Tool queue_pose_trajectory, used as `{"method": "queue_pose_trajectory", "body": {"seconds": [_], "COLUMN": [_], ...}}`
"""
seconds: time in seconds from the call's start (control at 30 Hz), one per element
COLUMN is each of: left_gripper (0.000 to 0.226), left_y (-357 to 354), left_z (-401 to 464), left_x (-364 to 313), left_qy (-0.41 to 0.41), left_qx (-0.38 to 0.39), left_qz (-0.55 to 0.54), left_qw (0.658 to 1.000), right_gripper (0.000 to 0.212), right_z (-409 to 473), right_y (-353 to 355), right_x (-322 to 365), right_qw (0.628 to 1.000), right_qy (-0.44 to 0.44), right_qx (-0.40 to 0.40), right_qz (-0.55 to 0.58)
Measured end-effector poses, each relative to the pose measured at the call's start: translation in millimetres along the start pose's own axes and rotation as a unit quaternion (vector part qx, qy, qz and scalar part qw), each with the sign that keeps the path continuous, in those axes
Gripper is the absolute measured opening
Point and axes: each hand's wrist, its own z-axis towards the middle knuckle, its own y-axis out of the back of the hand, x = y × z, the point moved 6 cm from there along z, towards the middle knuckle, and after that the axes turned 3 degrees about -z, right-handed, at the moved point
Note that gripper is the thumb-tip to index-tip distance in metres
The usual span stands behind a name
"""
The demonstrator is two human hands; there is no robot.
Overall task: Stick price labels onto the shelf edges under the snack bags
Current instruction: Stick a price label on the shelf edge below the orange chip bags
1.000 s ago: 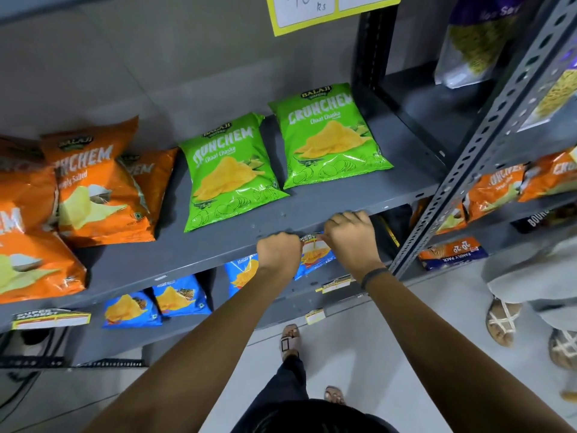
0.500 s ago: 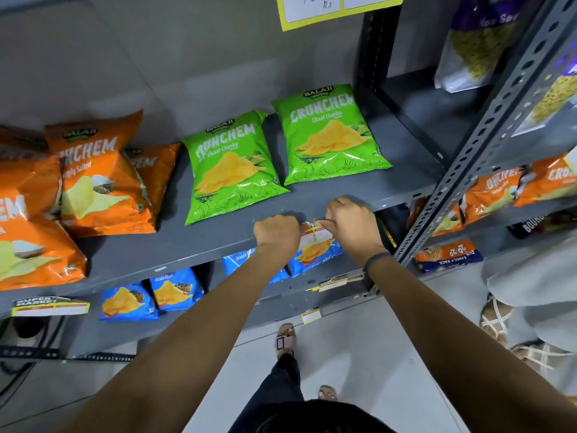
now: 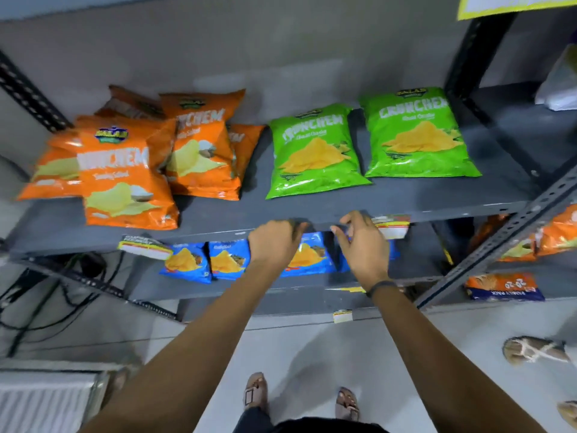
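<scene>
Two green snack bags and several orange snack bags lie on the grey shelf. At its front edge, below the left green bag, my left hand is curled into a fist against the edge; whether it holds anything is hidden. My right hand hovers beside it with fingers spread. Just right of that hand, a white, red and yellow price label sits on the shelf edge. Another price label hangs under the orange bags.
Blue snack bags fill the shelf below, with a small label on its edge. A slotted metal upright runs diagonally on the right. Black cables trail at lower left. Another person's sandalled foot stands right.
The view has swung left, bringing more orange bags in. My right hand has opened and drawn left off the label, which now shows on the shelf edge. My left hand stays fisted.
</scene>
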Motion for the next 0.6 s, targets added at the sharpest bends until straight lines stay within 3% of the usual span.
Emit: {"method": "queue_pose_trajectory", "body": {"seconds": [0.1,0.2,0.27,0.37,0.47,0.6], "left_gripper": [0.035,0.033,0.032,0.034,0.045,0.034], "left_y": [13.5,36.4,51.3,66.6,57.9,39.3], "left_z": [-20.3,-37.9,-47.1,-51.1,-36.5,-19.1], "left_x": [83.4,161.9,214.8,280.8,324.1,331.3], "left_qy": [0.052,0.055,0.057,0.049,0.044,-0.016], "left_qx": [-0.042,-0.131,-0.203,-0.249,-0.177,-0.072], "left_qz": [-0.042,-0.064,-0.052,-0.02,0.007,-0.044], "left_qw": [0.997,0.988,0.976,0.967,0.983,0.996], "right_gripper": [0.017,0.015,0.017,0.016,0.025,0.024], "right_z": [-9.5,-25.7,-36.7,-54.0,-61.7,-63.1], "right_y": [-59.4,-125.9,-171.0,-237.8,-278.5,-270.4], "right_x": [52.7,107.9,147.9,198.2,226.7,236.6], "right_qw": [0.995,0.979,0.967,0.941,0.926,0.928], "right_qy": [-0.001,-0.033,-0.025,-0.036,-0.072,-0.148], "right_qx": [0.072,0.154,0.193,0.285,0.301,0.236], "right_qz": [0.065,0.131,0.162,0.18,0.217,0.245]}}
